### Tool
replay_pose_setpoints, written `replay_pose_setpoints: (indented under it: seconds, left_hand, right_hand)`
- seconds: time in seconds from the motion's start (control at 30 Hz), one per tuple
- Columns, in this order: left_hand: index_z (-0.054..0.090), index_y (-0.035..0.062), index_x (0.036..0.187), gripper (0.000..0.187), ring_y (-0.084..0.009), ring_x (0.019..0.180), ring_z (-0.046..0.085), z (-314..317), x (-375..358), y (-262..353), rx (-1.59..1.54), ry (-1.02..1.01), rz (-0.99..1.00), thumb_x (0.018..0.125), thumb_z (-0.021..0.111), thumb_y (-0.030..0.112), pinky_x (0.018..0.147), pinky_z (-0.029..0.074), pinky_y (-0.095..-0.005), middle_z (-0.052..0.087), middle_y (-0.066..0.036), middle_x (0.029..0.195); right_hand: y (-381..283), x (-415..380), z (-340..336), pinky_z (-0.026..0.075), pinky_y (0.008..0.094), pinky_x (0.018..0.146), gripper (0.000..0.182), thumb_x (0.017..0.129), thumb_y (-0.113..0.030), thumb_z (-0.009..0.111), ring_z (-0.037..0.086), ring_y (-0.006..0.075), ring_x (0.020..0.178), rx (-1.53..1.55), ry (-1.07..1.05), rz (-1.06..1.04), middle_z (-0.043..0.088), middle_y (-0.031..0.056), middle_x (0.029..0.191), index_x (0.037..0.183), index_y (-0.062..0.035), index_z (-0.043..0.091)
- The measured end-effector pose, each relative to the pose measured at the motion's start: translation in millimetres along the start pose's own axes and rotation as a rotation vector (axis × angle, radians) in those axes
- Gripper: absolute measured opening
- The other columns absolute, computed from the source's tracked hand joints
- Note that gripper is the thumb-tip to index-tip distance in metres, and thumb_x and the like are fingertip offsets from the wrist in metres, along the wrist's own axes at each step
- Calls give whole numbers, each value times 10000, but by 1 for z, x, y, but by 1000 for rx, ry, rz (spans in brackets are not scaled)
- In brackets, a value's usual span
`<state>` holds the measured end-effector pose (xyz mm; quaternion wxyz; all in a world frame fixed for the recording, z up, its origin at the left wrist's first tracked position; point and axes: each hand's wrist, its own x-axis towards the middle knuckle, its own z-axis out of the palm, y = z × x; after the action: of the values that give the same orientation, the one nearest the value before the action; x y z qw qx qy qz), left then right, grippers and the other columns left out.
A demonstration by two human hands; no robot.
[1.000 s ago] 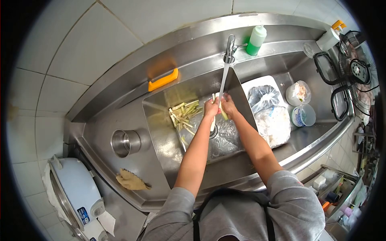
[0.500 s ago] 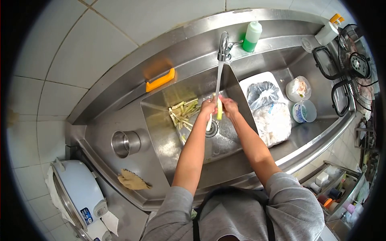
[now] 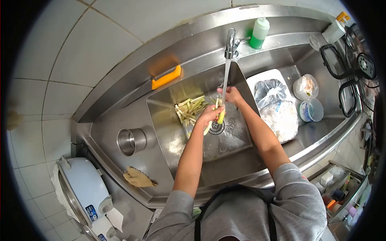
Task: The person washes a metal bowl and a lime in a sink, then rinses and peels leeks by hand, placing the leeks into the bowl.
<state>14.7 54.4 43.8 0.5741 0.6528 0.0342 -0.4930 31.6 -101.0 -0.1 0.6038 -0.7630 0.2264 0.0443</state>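
My left hand (image 3: 208, 115) is closed around pale green vegetable stalks (image 3: 221, 115), held low over the sink basin (image 3: 183, 160) near the drain (image 3: 217, 127). Water from the running faucet (image 3: 230, 44) streams down past the stalks. Just behind the stream, my right hand (image 3: 230, 95) is apart from the left one; its fingers are too small and blurred to show what they hold, if anything. A pile of similar cut stalks (image 3: 189, 107) lies in the basin to the left.
On the left ledge are a metal cup (image 3: 132, 141) and a brown cloth-like piece (image 3: 138, 176). An orange handle (image 3: 166, 78) lies at the back. The right basin holds a bagged white tray (image 3: 277, 76) and two tubs (image 3: 311, 110). A green soap bottle (image 3: 259, 34) stands behind.
My hands were close together at the stalks under the water. Now the right hand has drawn back and up, while the left has shifted slightly nearer with the stalks. The view moved a little.
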Motion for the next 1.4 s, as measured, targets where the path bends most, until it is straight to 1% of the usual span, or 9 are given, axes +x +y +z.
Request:
replay_pose_setpoints:
  seconds: [0.07, 0.3, 0.43, 0.53, 0.67, 0.9, 1.1, 1.23, 1.4]
  left_hand:
    - [525, 44, 919, 271, -83, 605, 519, -3, 1, 0, -24, 21, 6, 800, 538, 287, 490, 402, -206, 594, -50, 795]
    - [526, 26, 890, 301, -89, 665, 492, -11, 1, 3, -76, -22, 52, 795, 533, 312, 587, 387, -213, 558, -33, 765]
    - [521, 19, 926, 309, -95, 660, 502, -10, 2, 5, -29, -86, 69, 796, 531, 300, 590, 396, -217, 568, -36, 770]
    - [520, 20, 964, 317, -99, 648, 515, -1, 1, 13, -20, -10, 117, 804, 516, 293, 575, 406, -227, 584, -39, 780]
    - [554, 0, 922, 345, -143, 702, 549, -3, 34, 5, 216, 165, 123, 779, 545, 313, 611, 428, -279, 594, -99, 798]
    - [562, 31, 913, 329, -397, 777, 530, 28, 36, 37, 908, 552, 178, 802, 460, 323, 672, 406, -444, 574, -210, 853]
    - [546, 6, 829, 301, -250, 768, 560, 39, 47, 36, -87, 384, 214, 830, 475, 298, 618, 429, -358, 585, -113, 775]
    - [533, -2, 851, 257, -176, 613, 558, 30, 45, 39, -151, 178, 82, 828, 488, 250, 536, 456, -311, 571, -84, 746]
    - [498, 7, 889, 201, -158, 538, 539, 39, 53, 37, 37, 130, 155, 830, 448, 193, 463, 445, -291, 565, -75, 720]
  right_hand:
    - [-11, -15, -3, 406, 299, 470, 297, 768, -293, 571, 516, 139, 511, -98, -322, 61, 547, 43, 568, 654, -21, 591]
    - [0, -11, 4, 430, 405, 683, 355, 792, -323, 473, 536, 382, 806, -401, -247, -185, 545, 257, 785, 832, 8, 594]
    - [4, -16, 0, 425, 338, 548, 324, 843, -275, 425, 559, 203, 595, -256, -183, -192, 543, 125, 577, 746, 3, 561]
    - [14, -18, 0, 449, 229, 522, 259, 883, -242, 368, 533, 120, 574, 353, -372, 249, 560, 34, 659, 879, -47, 539]
    - [1, -39, 0, 470, 343, 614, 333, 868, -371, 373, 536, 155, 712, 945, -220, 484, 557, 44, 826, 939, -82, 522]
    - [25, -4, 10, 462, 353, 670, 400, 858, -440, 339, 545, 181, 759, 873, -337, 497, 557, 69, 859, 936, -82, 500]
    - [6, 1, 14, 428, 355, 674, 480, 856, -411, 374, 537, 198, 731, 724, -67, 550, 570, 112, 914, 1062, 4, 499]
    - [-63, -13, -17, 436, 368, 631, 291, 797, -265, 476, 594, 310, 726, 90, 442, -187, 554, 246, 693, 741, -9, 603]
    - [-138, 37, -67, 318, 271, 885, 524, 814, -199, 415, 461, 250, 1049, 329, 634, -359, 457, 231, 1140, 1226, 85, 260]
